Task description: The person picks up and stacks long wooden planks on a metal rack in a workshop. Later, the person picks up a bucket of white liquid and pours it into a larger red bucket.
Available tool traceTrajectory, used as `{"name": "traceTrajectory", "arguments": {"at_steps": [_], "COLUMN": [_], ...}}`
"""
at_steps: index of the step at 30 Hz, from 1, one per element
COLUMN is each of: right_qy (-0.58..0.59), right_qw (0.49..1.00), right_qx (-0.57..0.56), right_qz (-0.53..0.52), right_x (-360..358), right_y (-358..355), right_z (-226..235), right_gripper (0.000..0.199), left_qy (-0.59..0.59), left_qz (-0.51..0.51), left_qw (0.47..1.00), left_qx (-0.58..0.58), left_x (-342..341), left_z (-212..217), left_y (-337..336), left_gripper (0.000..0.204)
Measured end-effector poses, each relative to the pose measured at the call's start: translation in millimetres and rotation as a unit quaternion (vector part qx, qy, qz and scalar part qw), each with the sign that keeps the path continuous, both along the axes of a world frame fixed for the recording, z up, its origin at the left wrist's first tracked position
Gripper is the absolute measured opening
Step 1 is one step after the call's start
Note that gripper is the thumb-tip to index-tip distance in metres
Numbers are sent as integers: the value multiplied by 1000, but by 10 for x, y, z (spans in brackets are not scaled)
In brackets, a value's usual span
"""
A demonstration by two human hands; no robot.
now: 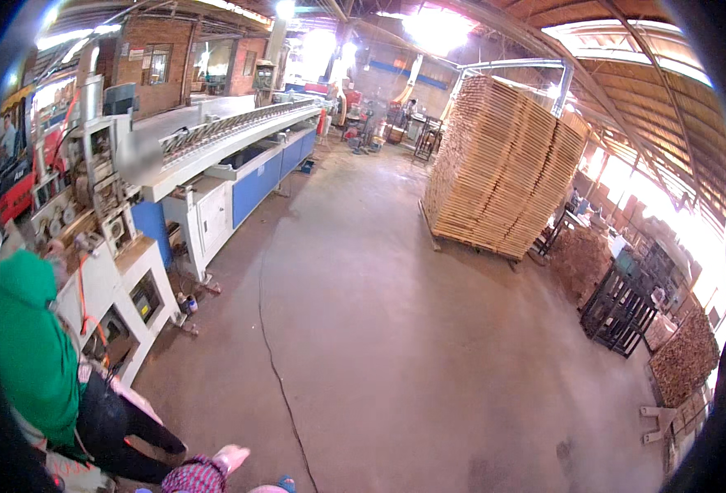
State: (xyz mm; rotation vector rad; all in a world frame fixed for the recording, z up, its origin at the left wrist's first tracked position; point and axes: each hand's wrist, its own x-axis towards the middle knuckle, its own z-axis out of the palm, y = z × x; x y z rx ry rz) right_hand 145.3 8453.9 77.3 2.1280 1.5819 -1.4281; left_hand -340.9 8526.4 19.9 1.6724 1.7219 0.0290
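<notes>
A co-worker in green crouches by the woodworking machine; the wearer's hands unseen, grip unknowable, possibly risking a collision.

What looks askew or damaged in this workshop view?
The tall lumber stack seems to lean left, though the fisheye lens may cause that. A long crack runs down the concrete floor. Small bottles sit on the floor beside the machine.
</notes>
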Motion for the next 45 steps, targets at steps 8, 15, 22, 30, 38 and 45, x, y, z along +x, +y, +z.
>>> {"name": "traceTrajectory", "arguments": {"at_steps": [8, 15, 22, 30, 38, 45], "right_qy": [12, -46, 9, 16, 27, -3], "right_qw": [997, 995, 994, 998, 999, 998], "right_qx": [77, 85, 110, 53, -34, -43], "right_qz": [-9, 1, -21, 8, 4, 35], "right_x": [534, 1676, 1042, 688, 601, 573], "right_y": [1331, 3986, 7906, 9748, 10714, 12782], "right_z": [-1152, -1709, 202, -5, -805, -888], "right_gripper": [26, 26, 50, 41, 35, 43], "left_qy": [-111, -64, -29, 92, -116, -97], "left_qz": [84, -97, 42, -27, 206, 91], "left_qw": [987, 993, 999, 990, 971, 991], "left_qx": [85, -15, -12, -106, 29, 8], "left_x": [1260, 1419, 612, 505, 656, 663], "left_z": [1244, -41, -396, -301, 673, 358], "left_y": [3560, 4571, 4566, 7569, 11732, 13502], "left_gripper": [36, 41, 28, 29, 60, 55]}}
